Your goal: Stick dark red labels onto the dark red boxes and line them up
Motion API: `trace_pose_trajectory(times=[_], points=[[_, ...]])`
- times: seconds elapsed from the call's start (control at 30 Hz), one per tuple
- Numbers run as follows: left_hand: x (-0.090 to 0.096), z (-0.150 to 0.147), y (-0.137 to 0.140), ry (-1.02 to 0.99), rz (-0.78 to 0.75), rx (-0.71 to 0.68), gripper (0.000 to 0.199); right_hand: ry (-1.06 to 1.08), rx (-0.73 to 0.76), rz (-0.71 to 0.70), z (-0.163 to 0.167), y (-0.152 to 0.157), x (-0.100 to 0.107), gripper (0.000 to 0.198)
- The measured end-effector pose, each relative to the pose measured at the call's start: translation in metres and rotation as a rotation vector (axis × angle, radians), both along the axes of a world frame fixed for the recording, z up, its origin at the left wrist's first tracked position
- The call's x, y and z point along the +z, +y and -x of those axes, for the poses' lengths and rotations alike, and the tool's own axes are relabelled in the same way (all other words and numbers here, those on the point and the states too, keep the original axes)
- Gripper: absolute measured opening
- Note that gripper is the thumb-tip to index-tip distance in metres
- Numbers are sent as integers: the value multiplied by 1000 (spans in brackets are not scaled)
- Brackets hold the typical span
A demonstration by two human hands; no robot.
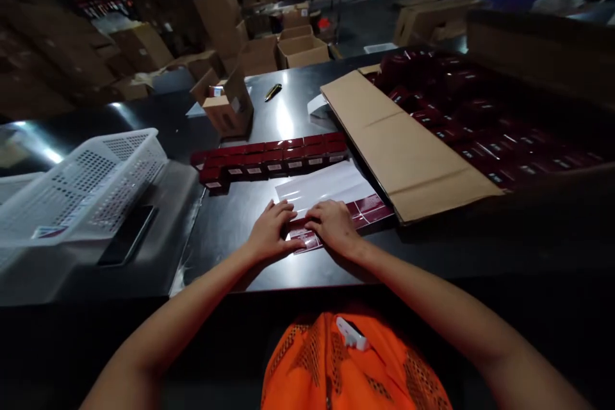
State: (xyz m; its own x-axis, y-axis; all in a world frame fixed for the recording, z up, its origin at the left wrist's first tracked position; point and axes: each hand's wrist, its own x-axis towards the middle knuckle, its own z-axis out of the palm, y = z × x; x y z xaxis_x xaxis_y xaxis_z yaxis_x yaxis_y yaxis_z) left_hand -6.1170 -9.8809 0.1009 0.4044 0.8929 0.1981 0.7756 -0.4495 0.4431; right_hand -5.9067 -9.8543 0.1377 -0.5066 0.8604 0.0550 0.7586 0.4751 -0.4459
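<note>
A sheet of dark red labels [369, 210] on white backing paper [331, 183] lies on the metal table. My left hand [273, 230] is at the sheet's left end, thumb and fingers apart, the thumb resting on the red part. My right hand [337, 228] lies over the sheet's middle, its fingers bent and pressed together at the edge of a label. Part of the sheet is hidden beneath this hand. Just behind the sheet stands a row of small dark red boxes [269, 157] with white barcode stickers on their fronts.
A large carton [408, 141] full of dark red packs stands at right, its flap reaching over the table. At left are a white plastic basket [96, 179] and a phone [129, 236]. Farther back lie a small open carton [228, 109] and a box cutter [273, 92].
</note>
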Motion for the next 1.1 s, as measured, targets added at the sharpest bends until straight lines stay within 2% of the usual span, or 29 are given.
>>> trace_pose_trajectory(times=[0.13, 0.3, 0.4, 0.47, 0.57, 0.8, 0.93, 1.1], points=[[0, 0, -1, -17, 1, -17, 74, -64, -45, 18, 2, -6, 7, 10], [1, 1, 1, -8, 39, -52, 71, -132, -92, 146, 9, 13, 20, 15], [2, 1, 1, -2, 55, -56, 75, -134, -80, 188, 10, 21, 23, 29], [2, 1, 1, 5, 68, -57, 80, -130, -79, 176, 8, 22, 22, 34], [2, 1, 2, 16, 66, -64, 85, -121, -85, 146, 5, 19, 18, 23], [3, 1, 1, 35, 76, -73, 80, -80, -63, 53, 2, 4, 10, 13], [4, 0, 1, 44, 115, -46, 86, -63, -27, -11, -3, -10, 5, 11], [6, -1, 2, 76, 133, -41, 91, 27, -10, -45, -6, -14, -7, 13]])
